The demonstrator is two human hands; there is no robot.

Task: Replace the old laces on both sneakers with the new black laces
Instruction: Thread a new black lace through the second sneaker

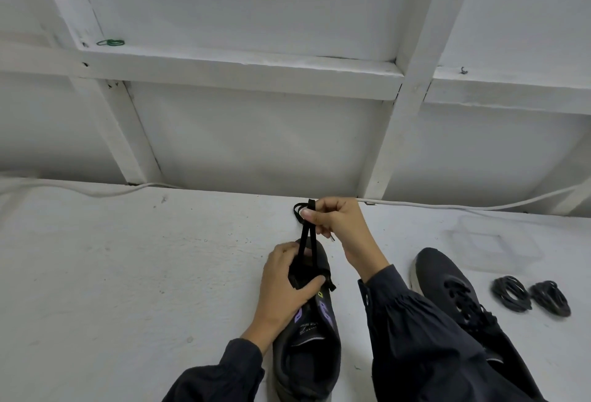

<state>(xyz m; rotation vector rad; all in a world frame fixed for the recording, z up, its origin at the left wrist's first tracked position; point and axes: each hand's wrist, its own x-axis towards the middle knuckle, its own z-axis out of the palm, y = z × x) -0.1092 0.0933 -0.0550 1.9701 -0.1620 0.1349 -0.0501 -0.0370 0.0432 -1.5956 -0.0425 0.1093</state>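
Head view: looks down on a white painted surface that meets a white panelled wall at 12 o'clock.
Left hand: clenched over the front of a dark grey sneaker with purple eyelet patches. The fingers curl over the toe side and the thumb presses across the tongue area.
Right hand: raised at 12 o'clock from the left hand. Its thumb and fingers pinch a black flat lace.
Lace: two strands run taut from the sneaker's front eyelets up to the right hand. A small loop sticks out past the thumb at 10 o'clock. Whether it is an old or a new lace cannot be told.
Held sneaker: lies at 6 o'clock in the view, toe pointing to 12 o'clock and heel opening toward the person.
Second dark sneaker: lies on the surface at 3 o'clock from the first, laces in place, its heel half hidden under the dark right sleeve.
Coiled bundles of black laces: two of them sit side by side at 3 o'clock from the second sneaker, apart from it.
Clear plastic container: lies at 12 o'clock from the bundles, near them.
White cable: runs along the foot of the wall.
Green rubber band: rests on a wall ledge at 10 o'clock.
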